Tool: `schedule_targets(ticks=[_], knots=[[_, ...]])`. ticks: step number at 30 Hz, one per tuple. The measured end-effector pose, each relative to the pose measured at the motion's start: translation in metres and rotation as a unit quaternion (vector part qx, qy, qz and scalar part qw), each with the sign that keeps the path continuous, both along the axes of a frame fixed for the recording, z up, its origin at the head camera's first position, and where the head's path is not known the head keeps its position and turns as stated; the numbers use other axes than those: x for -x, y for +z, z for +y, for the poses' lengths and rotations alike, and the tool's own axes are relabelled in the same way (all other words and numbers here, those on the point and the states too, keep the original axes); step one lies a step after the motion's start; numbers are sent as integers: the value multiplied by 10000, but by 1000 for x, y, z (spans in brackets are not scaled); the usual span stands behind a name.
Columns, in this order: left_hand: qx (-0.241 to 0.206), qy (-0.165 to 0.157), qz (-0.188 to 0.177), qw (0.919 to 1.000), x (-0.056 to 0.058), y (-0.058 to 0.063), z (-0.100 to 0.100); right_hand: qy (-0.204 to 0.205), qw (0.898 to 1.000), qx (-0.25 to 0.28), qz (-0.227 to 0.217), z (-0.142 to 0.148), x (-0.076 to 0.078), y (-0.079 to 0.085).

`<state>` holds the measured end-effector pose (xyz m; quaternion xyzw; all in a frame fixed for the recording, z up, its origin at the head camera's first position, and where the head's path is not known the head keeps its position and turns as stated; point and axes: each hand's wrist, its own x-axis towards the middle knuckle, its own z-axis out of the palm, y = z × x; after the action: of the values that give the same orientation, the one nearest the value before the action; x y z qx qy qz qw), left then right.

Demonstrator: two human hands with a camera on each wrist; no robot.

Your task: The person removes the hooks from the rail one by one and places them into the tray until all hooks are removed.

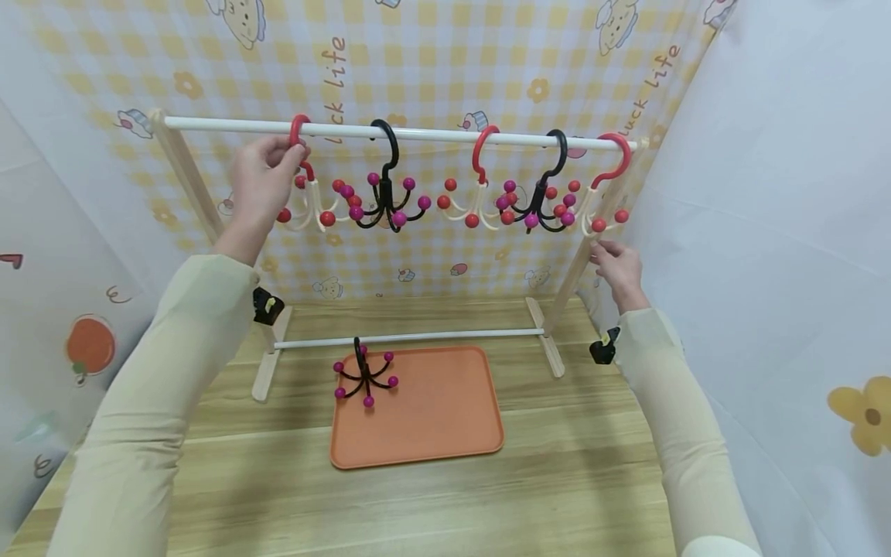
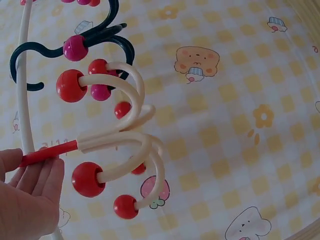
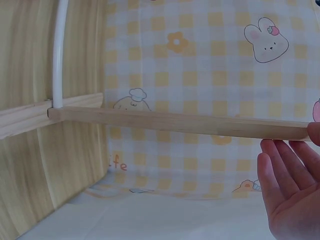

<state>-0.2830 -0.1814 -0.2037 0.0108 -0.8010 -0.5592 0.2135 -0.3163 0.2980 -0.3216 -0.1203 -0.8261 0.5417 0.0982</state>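
Observation:
My left hand (image 1: 259,186) pinches the red hook (image 1: 299,124) of a cream multi-arm hanger (image 2: 112,137) with red balls, at the left of the rack's white top rod (image 1: 223,125). The hook loops over the rod. My right hand (image 1: 621,271) holds the rack's right wooden post (image 3: 185,123), thumb on one side and fingers on the other. Along the rod hang a black hanger (image 1: 386,186) with magenta balls, a red-hooked cream hanger (image 1: 480,193), another black hanger (image 1: 539,197) and a red-hooked cream hanger (image 1: 590,205) at the right end.
On the wooden table (image 1: 445,510) lies an orange tray (image 1: 438,410), in front of the rack's white lower rod (image 1: 418,336). One black hanger (image 1: 365,375) with magenta balls sits at the tray's back left. Behind the rack hangs a yellow checked cloth (image 1: 431,263).

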Motion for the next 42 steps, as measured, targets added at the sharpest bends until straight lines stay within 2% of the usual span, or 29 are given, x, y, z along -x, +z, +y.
schedule_targets(ticks=[7, 12, 17, 22, 28, 36, 42], knots=[[-515, -198, 320, 9980, 0, 0, 0, -12, 10000, 31, -25, 0, 0, -1], [-932, -247, 877, 9915, -3, 4, 1, -15, 10000, 10, -36, 0, 0, 0], [-1011, -197, 1172, 9878, -15, 13, 3, 33, 10000, -1, -24, 1, -1, 0], [-824, -93, 1149, 9899, -27, 15, 2, 31, 10000, -50, -15, 1, -1, 0], [-548, -75, 1064, 9928, -37, 4, -2, 50, 10000, -2, 26, 1, 1, -1], [-293, -55, 960, 9949, -46, -19, -2, 109, 9999, -47, -29, 2, 0, -2], [58, -31, 697, 9975, -51, -34, 1, 86, 10000, 22, -40, 2, -2, -2]])
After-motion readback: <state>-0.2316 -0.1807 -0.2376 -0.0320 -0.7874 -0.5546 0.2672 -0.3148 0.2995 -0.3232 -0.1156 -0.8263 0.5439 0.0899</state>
